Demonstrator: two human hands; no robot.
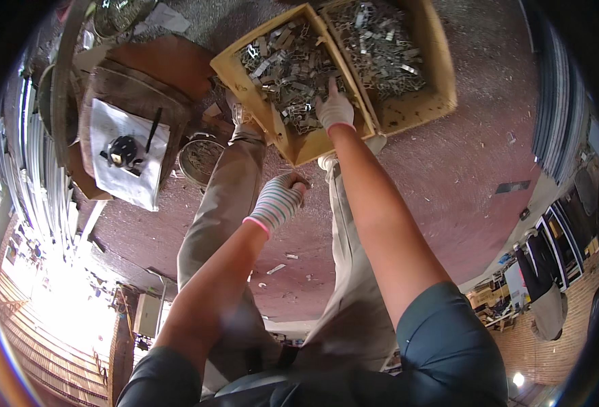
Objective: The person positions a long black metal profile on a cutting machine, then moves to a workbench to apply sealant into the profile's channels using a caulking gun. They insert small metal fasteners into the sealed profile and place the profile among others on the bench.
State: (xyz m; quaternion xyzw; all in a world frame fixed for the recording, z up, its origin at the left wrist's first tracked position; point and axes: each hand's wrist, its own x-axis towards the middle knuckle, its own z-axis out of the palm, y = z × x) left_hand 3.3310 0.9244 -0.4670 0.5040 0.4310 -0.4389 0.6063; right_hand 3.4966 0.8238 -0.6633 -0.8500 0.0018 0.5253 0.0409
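My right hand [335, 110], in a pale glove with bare fingertips, reaches into the left cardboard box [282, 140]. Its index finger stretches out over the small metal pieces [291, 71] heaped there, and nothing shows in its grasp. Between my knees and nearer to me is my left hand [279, 199], in a striped glove with a pink cuff. Its fingers are curled together; whatever they may hold is hidden. A second cardboard box [442, 74] stands against the first on the right, holding more small metal pieces.
On the left, a padded seat [120, 78] bears a white sheet [113, 183], a black round device [122, 150] and a black pen [154, 129]. A round container [201, 163] stands by my left leg. Long metal profiles are stacked at left [48, 203] and right [557, 108]. Scraps litter the reddish floor.
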